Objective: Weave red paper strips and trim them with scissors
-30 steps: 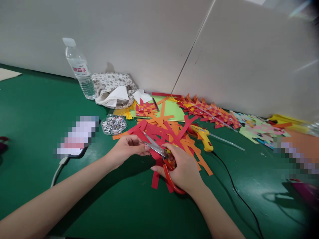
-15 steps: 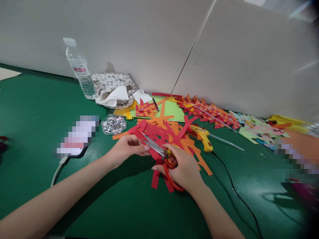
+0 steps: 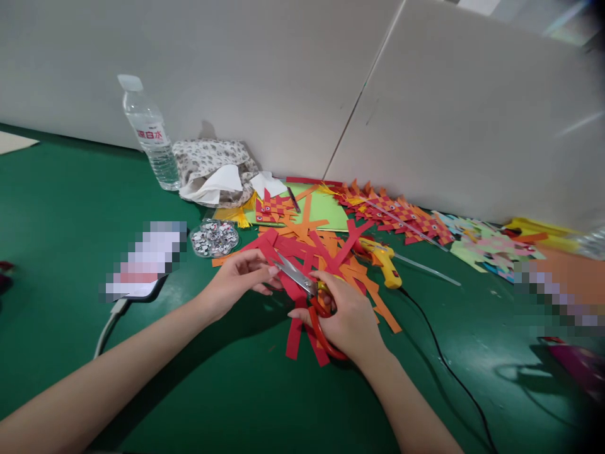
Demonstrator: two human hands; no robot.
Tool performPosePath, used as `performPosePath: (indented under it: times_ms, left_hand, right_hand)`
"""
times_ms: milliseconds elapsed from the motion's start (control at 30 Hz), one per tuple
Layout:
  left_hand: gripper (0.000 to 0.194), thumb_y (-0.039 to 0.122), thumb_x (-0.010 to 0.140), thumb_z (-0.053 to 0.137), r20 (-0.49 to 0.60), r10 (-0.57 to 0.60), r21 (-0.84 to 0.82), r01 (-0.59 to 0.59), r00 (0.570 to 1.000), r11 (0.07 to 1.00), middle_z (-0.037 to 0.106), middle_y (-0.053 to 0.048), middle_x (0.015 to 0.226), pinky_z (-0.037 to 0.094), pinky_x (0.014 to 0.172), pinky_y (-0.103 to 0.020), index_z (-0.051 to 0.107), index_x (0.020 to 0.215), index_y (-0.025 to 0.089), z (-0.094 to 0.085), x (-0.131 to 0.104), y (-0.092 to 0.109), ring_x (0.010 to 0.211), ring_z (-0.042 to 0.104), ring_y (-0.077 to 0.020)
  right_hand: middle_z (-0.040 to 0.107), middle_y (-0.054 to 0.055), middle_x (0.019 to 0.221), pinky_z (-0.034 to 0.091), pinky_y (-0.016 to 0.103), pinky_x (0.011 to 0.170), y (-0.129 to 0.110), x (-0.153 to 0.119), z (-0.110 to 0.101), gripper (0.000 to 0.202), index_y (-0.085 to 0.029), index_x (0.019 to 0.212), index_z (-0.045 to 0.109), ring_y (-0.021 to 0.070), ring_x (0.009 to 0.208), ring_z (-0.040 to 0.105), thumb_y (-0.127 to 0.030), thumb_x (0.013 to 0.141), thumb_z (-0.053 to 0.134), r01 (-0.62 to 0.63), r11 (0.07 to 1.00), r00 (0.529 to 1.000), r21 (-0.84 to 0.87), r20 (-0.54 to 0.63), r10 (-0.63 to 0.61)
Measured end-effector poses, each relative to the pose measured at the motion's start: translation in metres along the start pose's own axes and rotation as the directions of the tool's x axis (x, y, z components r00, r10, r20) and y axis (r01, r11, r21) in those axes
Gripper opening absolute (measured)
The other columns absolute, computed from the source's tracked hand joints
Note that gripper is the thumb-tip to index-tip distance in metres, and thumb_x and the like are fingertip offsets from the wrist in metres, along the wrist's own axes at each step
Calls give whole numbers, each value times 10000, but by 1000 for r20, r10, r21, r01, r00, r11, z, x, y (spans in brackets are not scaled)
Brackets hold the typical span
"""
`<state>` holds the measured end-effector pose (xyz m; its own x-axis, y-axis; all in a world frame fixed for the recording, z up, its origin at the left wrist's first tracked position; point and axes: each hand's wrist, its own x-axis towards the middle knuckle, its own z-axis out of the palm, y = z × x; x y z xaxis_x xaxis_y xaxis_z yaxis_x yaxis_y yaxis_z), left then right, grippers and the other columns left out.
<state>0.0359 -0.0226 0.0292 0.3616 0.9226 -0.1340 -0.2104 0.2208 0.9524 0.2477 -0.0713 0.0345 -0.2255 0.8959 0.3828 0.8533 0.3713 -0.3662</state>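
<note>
My right hand [image 3: 347,315] grips a pair of scissors [image 3: 297,276] by its red handles, with the thumb in one loop's area. The blades point up and left, slightly parted. Close to their tips is my left hand [image 3: 243,277], thumb and fingers drawn together; what they pinch, if anything, is too small to make out. Beneath and behind both hands lies a loose pile of red paper strips [image 3: 293,337] and orange paper strips [image 3: 385,309]. A yellow hot glue gun [image 3: 390,271] rests just right of the pile, a clear glue stick [image 3: 430,268] behind it.
A water bottle [image 3: 151,142], a patterned tissue pouch [image 3: 212,154] and a pack of googly eyes [image 3: 214,238] stand left of the pile. A phone [image 3: 146,258] lies further left. Woven paper fish [image 3: 397,211] line the wall. The glue gun's black cord [image 3: 439,353] runs toward the front.
The scissor blades have parted a little near my left fingertips. My left thumb has shifted slightly; otherwise the hands stay in place, and the view has moved a touch.
</note>
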Motion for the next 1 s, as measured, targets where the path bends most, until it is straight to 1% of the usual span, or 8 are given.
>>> performPosePath:
  times_ms: [67,200,267,367,600,667,800,1000]
  left_hand:
    - [224,325,706,753,-17,16,20,-15,1000,1000,693,2,707,528,539,-179,647,820,164,1,0,1,660,690,-133]
    - [223,329,696,756,-42,40,60,-37,998,998,688,-6,687,523,520,-185,638,762,152,-1,0,0,644,684,-137]
    - [229,331,690,763,-43,50,64,-47,998,997,685,-5,670,526,523,-187,630,729,149,-1,1,-1,640,685,-140]
    - [236,328,689,769,-45,56,50,-54,997,997,683,-5,653,528,530,-180,624,716,144,-2,1,-3,639,688,-138]
    - [247,321,684,777,-38,49,-2,-49,998,999,686,-4,652,525,519,-165,620,724,135,-2,1,-6,636,694,-137]
    - [251,325,682,778,-37,45,-9,-45,998,999,686,-4,651,527,519,-167,621,728,135,-2,2,-6,634,694,-137]
    - [257,331,675,782,-8,41,-18,-41,999,999,690,-4,657,531,523,-166,626,731,135,-2,1,-9,627,689,-129]
    - [229,314,694,769,53,38,-17,-37,998,999,693,0,665,535,525,-167,644,753,132,-2,1,-13,617,683,-118]
  right_hand:
    - [700,73,842,496,308,595,0,0,0,567,-182,1060,587,215,672,647,-600,691,688,0,1000,1000,-3,2,0]
    - [707,92,944,504,311,624,0,0,1,621,-186,1073,580,251,806,669,-628,654,701,16,1000,1000,1,11,-16]
    - [709,95,958,504,306,621,0,0,1,616,-185,1067,581,255,825,671,-626,655,702,19,1000,1000,2,10,-19]
    - [711,89,943,504,300,624,-1,0,0,605,-179,1063,581,240,794,672,-619,665,699,29,1000,1000,8,-1,-29]
    - [697,53,815,484,279,585,1,-1,1,589,-174,1051,596,177,606,622,-609,669,702,27,999,999,17,-36,-27]
    - [692,49,802,481,275,581,1,-1,1,588,-173,1049,595,177,612,623,-598,662,715,30,999,999,26,-29,-29]
    - [693,53,858,483,275,597,-1,0,0,565,-181,1071,584,199,713,646,-548,668,734,17,999,1000,40,13,-18]
    - [689,60,876,470,285,575,0,-1,1,521,-181,1108,566,200,698,629,-468,700,714,13,999,998,45,53,-15]
